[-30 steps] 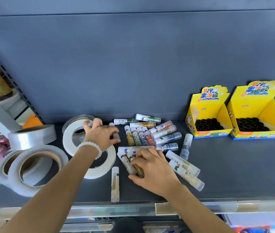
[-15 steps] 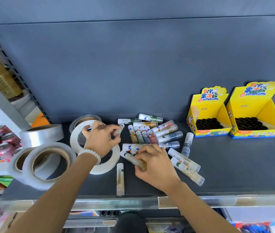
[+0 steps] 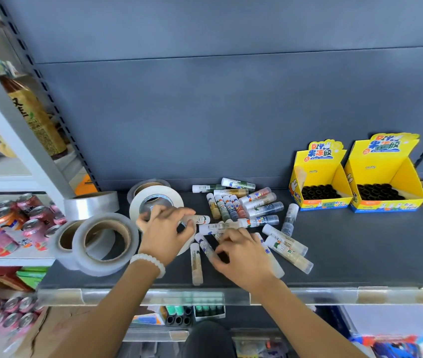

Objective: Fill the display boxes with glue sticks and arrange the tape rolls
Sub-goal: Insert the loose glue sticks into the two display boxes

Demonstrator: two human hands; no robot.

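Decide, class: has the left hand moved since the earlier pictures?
Yes. The left hand has lifted a glue stick from beside the white tape roll, pulling back toward the shelf's front edge.

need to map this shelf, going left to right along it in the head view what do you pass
clear tape rolls → white tape roll → left hand holding a glue stick → right hand on the loose glue sticks → first yellow box → second yellow box
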